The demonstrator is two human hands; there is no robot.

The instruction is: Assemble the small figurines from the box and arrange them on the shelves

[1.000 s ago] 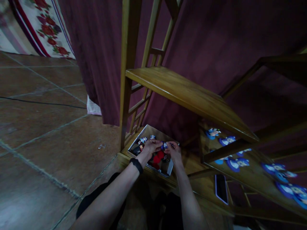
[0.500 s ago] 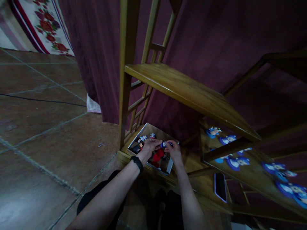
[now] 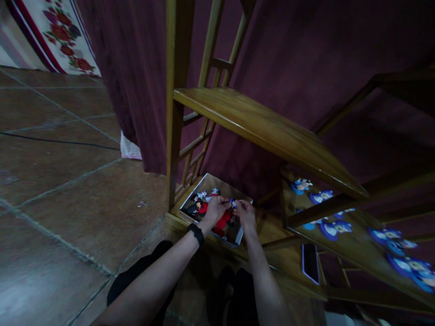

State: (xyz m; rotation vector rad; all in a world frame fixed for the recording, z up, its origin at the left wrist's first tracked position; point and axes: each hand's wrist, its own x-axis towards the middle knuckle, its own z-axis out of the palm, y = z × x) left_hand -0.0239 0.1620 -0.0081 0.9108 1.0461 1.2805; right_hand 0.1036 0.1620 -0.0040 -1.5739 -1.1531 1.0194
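Observation:
Over a shallow cardboard box point(image 3: 195, 190) on the lowest shelf, both of my hands meet around a small purple-and-white figurine point(image 3: 233, 203). My left hand point(image 3: 217, 210), wearing a dark band at the wrist, pinches it from the left. From the right, the fingers of my right hand point(image 3: 245, 213) close on the same figurine. Several small figurines point(image 3: 203, 194) lie in the box's far left part. Red pieces point(image 3: 222, 222) and a dark-haired figure point(image 3: 199, 206) lie beneath and beside my left hand. My fingers partly hide the held piece.
A wooden shelf board point(image 3: 265, 129) juts out above the box, joined to an upright post point(image 3: 173, 136). Several blue and purple figurines point(image 3: 335, 229) stand on the right shelf. Below them lies a phone point(image 3: 310, 262). A dark curtain point(image 3: 136, 90) hangs behind.
The figurine has turned slightly between my fingers. My left hand has shifted a little, showing more of the red pieces. The whole view has moved slightly.

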